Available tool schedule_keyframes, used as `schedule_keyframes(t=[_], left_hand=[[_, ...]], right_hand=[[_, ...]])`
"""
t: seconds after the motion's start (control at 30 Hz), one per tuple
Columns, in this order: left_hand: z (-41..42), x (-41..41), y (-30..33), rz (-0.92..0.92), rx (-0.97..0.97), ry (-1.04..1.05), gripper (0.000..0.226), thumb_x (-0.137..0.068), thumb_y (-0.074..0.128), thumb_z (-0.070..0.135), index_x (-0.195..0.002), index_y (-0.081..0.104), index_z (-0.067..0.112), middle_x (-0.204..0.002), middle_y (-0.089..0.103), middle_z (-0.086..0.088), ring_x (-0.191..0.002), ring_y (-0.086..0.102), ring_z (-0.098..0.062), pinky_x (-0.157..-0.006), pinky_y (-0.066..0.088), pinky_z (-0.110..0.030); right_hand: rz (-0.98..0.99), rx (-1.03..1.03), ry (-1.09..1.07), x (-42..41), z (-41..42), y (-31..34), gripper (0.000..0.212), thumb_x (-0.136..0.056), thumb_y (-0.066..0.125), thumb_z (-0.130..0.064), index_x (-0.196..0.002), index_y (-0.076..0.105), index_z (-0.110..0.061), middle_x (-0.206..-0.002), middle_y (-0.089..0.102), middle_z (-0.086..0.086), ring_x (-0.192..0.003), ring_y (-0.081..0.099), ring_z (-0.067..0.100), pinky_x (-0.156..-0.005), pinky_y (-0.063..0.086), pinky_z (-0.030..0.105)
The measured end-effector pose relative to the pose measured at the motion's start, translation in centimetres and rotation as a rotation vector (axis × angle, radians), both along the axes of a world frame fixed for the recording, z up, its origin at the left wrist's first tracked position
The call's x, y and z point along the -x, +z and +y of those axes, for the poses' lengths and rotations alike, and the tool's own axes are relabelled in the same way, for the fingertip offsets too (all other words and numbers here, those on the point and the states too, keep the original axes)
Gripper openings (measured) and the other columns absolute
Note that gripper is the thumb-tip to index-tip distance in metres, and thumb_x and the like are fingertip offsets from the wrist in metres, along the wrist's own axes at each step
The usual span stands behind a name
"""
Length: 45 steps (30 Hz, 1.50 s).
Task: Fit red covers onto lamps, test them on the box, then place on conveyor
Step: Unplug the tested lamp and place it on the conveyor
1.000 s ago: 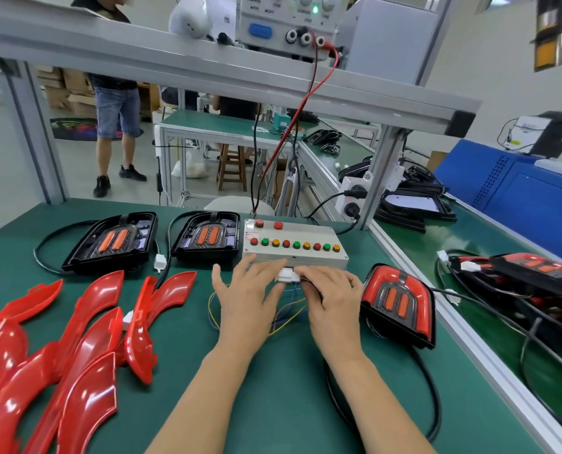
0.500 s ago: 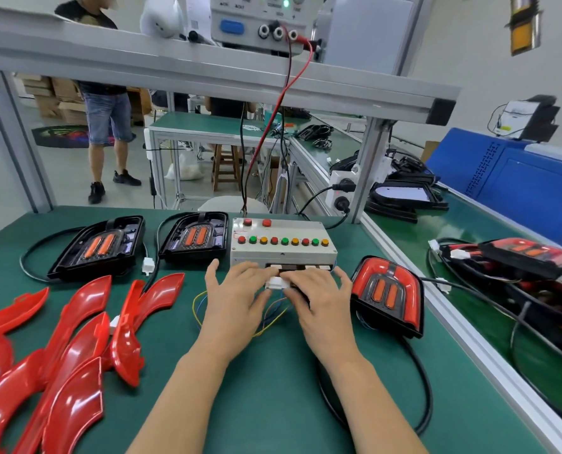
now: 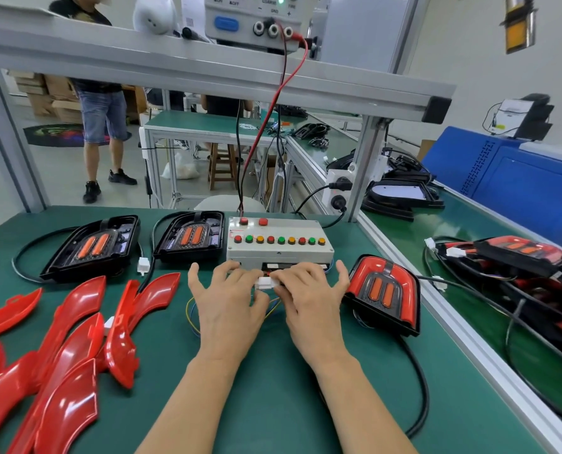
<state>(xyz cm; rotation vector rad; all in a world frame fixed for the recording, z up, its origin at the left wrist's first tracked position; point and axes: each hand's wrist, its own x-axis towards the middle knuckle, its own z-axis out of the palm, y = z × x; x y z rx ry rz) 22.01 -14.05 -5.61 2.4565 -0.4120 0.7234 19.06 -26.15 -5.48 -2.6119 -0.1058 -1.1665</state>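
Observation:
Both my hands meet just in front of the grey test box (image 3: 279,253) with its row of coloured buttons. My left hand (image 3: 227,303) and my right hand (image 3: 306,296) pinch a white plug connector (image 3: 266,283) between their fingertips, with thin coloured wires trailing under them. A lamp with its red cover fitted (image 3: 384,293) lies right of my right hand, its black cable looping toward me. Two uncovered black lamps (image 3: 93,247) (image 3: 191,237) lie at the back left. Several loose red covers (image 3: 66,335) are piled at the left.
The conveyor (image 3: 437,257) runs along the right behind an aluminium rail, carrying finished lamps (image 3: 515,253) and tangled cables. An aluminium frame beam (image 3: 207,73) crosses overhead with a power supply (image 3: 253,18) on it. A person (image 3: 99,103) stands beyond the bench.
Both hands have stayed at the connector before the test box, the outer fingers spreading a little. My head has shifted slightly, moving the scene in view.

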Motion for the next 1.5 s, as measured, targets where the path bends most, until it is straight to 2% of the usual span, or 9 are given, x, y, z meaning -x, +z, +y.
schedule_keyframes(t=[0.47, 0.67, 0.83, 0.93, 1.07, 1.13, 1.23, 1.33, 1.5], left_hand=[[-0.3, 0.1, -0.1, -0.046, 0.014, 0.059, 0.020, -0.075, 0.054, 0.019, -0.083, 0.072, 0.017, -0.079, 0.070, 0.003, -0.091, 0.063, -0.027, -0.106, 0.018, -0.058], [0.7, -0.6, -0.7, 0.024, 0.009, 0.101, 0.022, -0.079, 0.048, 0.018, -0.082, 0.070, 0.019, -0.081, 0.068, 0.005, -0.097, 0.060, -0.025, -0.109, 0.010, -0.053], [-0.1, -0.4, -0.9, 0.267, -0.237, -0.055, 0.035, -0.086, 0.049, 0.021, -0.114, 0.065, 0.033, -0.121, 0.059, 0.018, -0.128, 0.038, -0.011, -0.111, -0.009, -0.049], [-0.2, -0.2, -0.5, 0.220, -0.255, -0.101, 0.050, -0.082, 0.036, 0.026, -0.126, 0.059, 0.028, -0.133, 0.052, 0.016, -0.139, 0.029, -0.015, -0.110, -0.013, -0.053], [-1.5, 1.4, 0.6, -0.118, -0.009, -0.309, 0.041, -0.082, 0.043, 0.044, -0.095, 0.074, 0.020, -0.098, 0.066, 0.008, -0.103, 0.059, -0.022, -0.102, 0.023, -0.040], [-2.6, 2.7, 1.2, -0.028, -0.012, -0.418, 0.048, -0.078, 0.040, 0.063, -0.078, 0.071, 0.026, -0.077, 0.058, 0.016, -0.081, 0.054, -0.011, -0.082, 0.030, -0.030], [-3.8, 3.8, 0.9, 0.261, -0.296, -0.387, 0.057, -0.065, 0.035, 0.083, -0.068, 0.059, 0.032, -0.067, 0.045, 0.015, -0.074, 0.042, -0.004, -0.076, 0.027, -0.026], [-4.3, 4.3, 0.4, 0.346, -0.328, -0.358, 0.045, -0.071, 0.054, 0.069, -0.055, 0.044, 0.027, -0.065, 0.046, 0.010, -0.070, 0.043, -0.008, -0.066, 0.027, -0.027], [-4.4, 4.3, 0.5, 0.572, -0.003, -0.374, 0.034, -0.075, 0.067, 0.033, -0.050, 0.046, 0.020, -0.049, 0.046, 0.006, -0.052, 0.040, -0.010, -0.055, 0.034, -0.027]], right_hand=[[0.039, -0.001, -0.014, 0.1, 0.2, 0.4, 0.009, -0.088, 0.069, -0.017, -0.094, 0.073, -0.021, -0.086, 0.069, -0.010, -0.094, 0.063, 0.018, -0.111, 0.012, 0.051], [-0.012, -0.207, -0.086, 0.6, -2.0, 0.9, 0.011, -0.095, 0.059, -0.017, -0.096, 0.070, -0.021, -0.090, 0.066, -0.008, -0.097, 0.060, 0.019, -0.109, 0.010, 0.040], [-0.014, -0.364, -0.004, 0.7, -2.5, 1.2, 0.017, -0.097, 0.055, -0.020, -0.106, 0.068, -0.014, -0.097, 0.067, -0.004, -0.093, 0.058, 0.017, -0.095, 0.034, 0.034], [-0.011, -0.612, 0.085, 1.0, -3.4, 1.6, 0.018, -0.100, 0.052, -0.023, -0.112, 0.064, -0.017, -0.105, 0.067, -0.006, -0.099, 0.057, 0.015, -0.089, 0.042, 0.030], [-0.067, -0.898, 0.181, 1.5, -4.4, 2.7, 0.011, -0.101, 0.050, -0.026, -0.107, 0.059, -0.030, -0.103, 0.069, -0.011, -0.103, 0.062, 0.002, -0.086, 0.044, 0.013], [-0.123, -0.968, 0.209, 1.7, -4.8, 2.9, 0.010, -0.101, 0.050, -0.023, -0.105, 0.058, -0.028, -0.098, 0.071, -0.013, -0.101, 0.063, 0.000, -0.084, 0.042, 0.008], [-0.188, -1.046, 0.210, 1.8, -5.6, 3.0, 0.009, -0.101, 0.050, -0.021, -0.104, 0.058, -0.023, -0.097, 0.072, -0.014, -0.101, 0.065, 0.002, -0.085, 0.044, 0.009], [-0.247, -1.130, 0.187, 1.9, -6.6, 3.1, 0.012, -0.100, 0.051, -0.024, -0.106, 0.059, -0.017, -0.097, 0.073, -0.007, -0.099, 0.067, 0.004, -0.084, 0.045, 0.010], [-0.312, -1.208, 0.138, 2.1, -7.7, 3.4, 0.008, -0.100, 0.052, -0.023, -0.105, 0.058, -0.023, -0.094, 0.073, -0.005, -0.094, 0.067, 0.005, -0.085, 0.048, 0.014]])
